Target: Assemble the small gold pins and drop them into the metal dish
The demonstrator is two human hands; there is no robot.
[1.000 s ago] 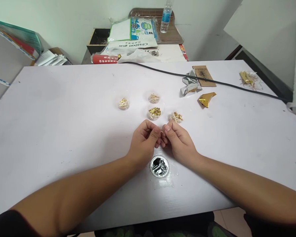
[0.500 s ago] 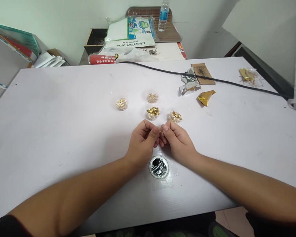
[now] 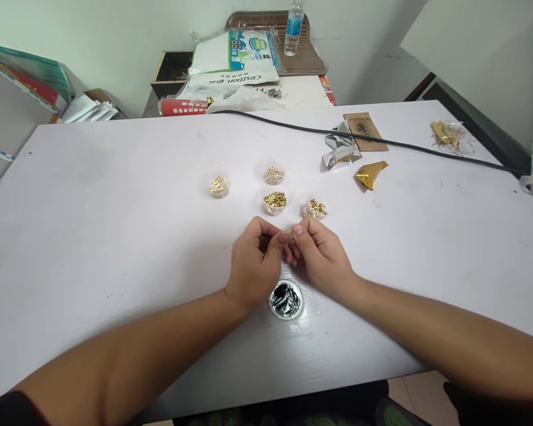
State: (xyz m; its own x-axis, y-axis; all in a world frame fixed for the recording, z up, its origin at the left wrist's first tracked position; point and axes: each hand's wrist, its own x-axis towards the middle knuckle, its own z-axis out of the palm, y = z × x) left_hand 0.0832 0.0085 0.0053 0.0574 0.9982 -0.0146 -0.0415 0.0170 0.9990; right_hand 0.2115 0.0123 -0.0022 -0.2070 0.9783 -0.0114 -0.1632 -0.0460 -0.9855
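Note:
My left hand (image 3: pixel 256 260) and my right hand (image 3: pixel 324 251) meet over the middle of the white table (image 3: pixel 128 225), thumbs pinched against forefingers. From the right fingertips a thin, pin-like piece (image 3: pixel 292 236) points toward the left ones; it is very small and mostly hidden. What lies inside the left pinch cannot be made out. Below the hands sits a round dish (image 3: pixel 285 300) with dark and silvery contents. Just beyond them stand clear cups of small gold pins: a middle cup (image 3: pixel 275 204), a right cup (image 3: pixel 315 209), a back cup (image 3: pixel 274 176) and a left cup (image 3: pixel 219 187).
A black cable (image 3: pixel 288 125) crosses the table's far side. Near it lie silver foil (image 3: pixel 341 157), a gold foil packet (image 3: pixel 371 176), brown cardboard (image 3: pixel 365 131) and a bag of gold bits (image 3: pixel 448 136). Behind the table, a water bottle (image 3: pixel 294 29) stands on a brown mat.
My left hand has shifted slightly left and its thumb has tilted a little. The right hand stays almost where it was. Cups and dish have not moved.

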